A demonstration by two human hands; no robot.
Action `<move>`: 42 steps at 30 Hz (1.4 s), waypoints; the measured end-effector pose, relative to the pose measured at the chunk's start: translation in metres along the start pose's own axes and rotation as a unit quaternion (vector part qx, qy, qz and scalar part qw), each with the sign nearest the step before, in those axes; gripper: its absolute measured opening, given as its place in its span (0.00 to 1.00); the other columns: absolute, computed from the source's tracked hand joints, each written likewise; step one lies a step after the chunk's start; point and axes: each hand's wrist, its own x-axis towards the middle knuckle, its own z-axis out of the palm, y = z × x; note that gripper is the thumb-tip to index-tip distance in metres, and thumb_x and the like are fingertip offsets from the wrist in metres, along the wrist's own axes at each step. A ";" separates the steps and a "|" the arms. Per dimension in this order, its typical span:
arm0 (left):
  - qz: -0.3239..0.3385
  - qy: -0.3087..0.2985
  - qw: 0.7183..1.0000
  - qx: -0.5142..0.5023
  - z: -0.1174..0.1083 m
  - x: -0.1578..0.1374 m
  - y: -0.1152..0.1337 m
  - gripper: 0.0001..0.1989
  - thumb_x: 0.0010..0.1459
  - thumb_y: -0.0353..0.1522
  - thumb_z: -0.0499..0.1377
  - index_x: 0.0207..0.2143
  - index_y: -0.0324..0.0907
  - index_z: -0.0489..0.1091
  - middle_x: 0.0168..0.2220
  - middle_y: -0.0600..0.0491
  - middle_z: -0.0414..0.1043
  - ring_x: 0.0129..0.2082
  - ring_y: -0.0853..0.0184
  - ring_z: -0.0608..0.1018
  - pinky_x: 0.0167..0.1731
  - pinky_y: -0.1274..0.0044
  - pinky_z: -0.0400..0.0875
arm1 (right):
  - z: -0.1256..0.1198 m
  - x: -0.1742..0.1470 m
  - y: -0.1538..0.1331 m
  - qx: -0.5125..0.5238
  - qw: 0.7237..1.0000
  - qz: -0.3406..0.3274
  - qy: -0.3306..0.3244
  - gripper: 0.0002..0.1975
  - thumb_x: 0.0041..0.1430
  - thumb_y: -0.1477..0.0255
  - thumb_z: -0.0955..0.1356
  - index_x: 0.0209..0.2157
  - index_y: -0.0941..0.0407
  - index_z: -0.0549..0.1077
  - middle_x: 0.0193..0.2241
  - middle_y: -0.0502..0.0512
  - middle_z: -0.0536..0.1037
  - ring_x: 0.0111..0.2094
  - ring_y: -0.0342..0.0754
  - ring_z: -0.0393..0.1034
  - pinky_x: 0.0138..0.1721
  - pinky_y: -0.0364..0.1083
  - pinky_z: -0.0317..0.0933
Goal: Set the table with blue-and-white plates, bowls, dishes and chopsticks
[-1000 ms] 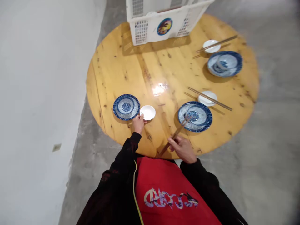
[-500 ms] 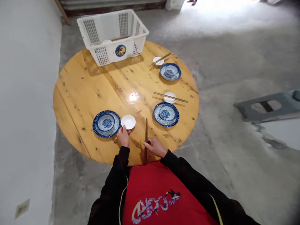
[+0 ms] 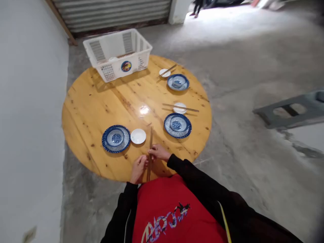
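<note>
Held chopsticks: a slim, straight brown pair [image 3: 151,136], wood-like, above the near edge of the table [image 3: 86,111], pointing away from the body, between the white dish and the right plate
Right hand: the right hand [image 3: 159,152] has its grip pinched around the pair near mid-length; forearm angled inward in a black sleeve [image 3: 202,184]
Left hand: the left hand [image 3: 138,167] is loosely curled just beside the pair's lower half; whether its grip closes on them I cannot tell
White dish: smooth, shallow, round [image 3: 138,136], just beside the left plate's rim
Left plate: glossy, round, dark-blue patterned border [image 3: 116,151], carrying a blue-and-white bowl [image 3: 116,137]
Right plate: same pattern [image 3: 180,136], its bowl [image 3: 176,125] upright; behind it, chopsticks [image 3: 192,110] lie across a second white dish [image 3: 179,111]
Far plate: also blue-rimmed [image 3: 178,89], with a small bowl [image 3: 178,81]; near it, a third white dish [image 3: 163,71] under crossing chopsticks [image 3: 172,67]
Tabletop: round, varnished yellow wood, knotted grain
Basket: white plastic basket [image 3: 134,66], lattice-walled, at the far edge
</note>
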 end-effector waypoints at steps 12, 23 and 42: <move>-0.054 -0.067 0.992 -0.097 0.001 -0.030 -0.006 0.26 0.53 0.54 0.61 0.34 0.39 0.64 0.26 0.54 0.72 0.20 0.73 0.74 0.21 0.81 0.62 | 0.014 0.050 0.007 0.088 0.995 0.000 -0.055 0.20 0.42 0.60 0.79 0.22 0.57 0.69 0.14 0.48 0.70 0.16 0.40 0.64 0.18 0.39 0.62; -0.033 -0.027 0.995 -0.093 -0.004 -0.009 -0.008 0.24 0.54 0.52 0.62 0.31 0.40 0.63 0.25 0.53 0.73 0.20 0.74 0.74 0.20 0.82 0.63 | 0.038 0.051 -0.001 -0.037 0.999 0.014 0.000 0.13 0.57 0.73 0.70 0.20 0.58 0.68 0.12 0.49 0.68 0.15 0.39 0.62 0.16 0.36 0.57; -0.011 -0.021 0.999 -0.048 -0.002 0.001 -0.011 0.26 0.55 0.55 0.58 0.33 0.41 0.65 0.25 0.54 0.73 0.19 0.73 0.74 0.18 0.83 0.65 | 0.040 0.057 0.003 -0.076 0.997 -0.011 0.003 0.15 0.64 0.69 0.66 0.22 0.57 0.68 0.10 0.47 0.66 0.13 0.40 0.61 0.17 0.38 0.53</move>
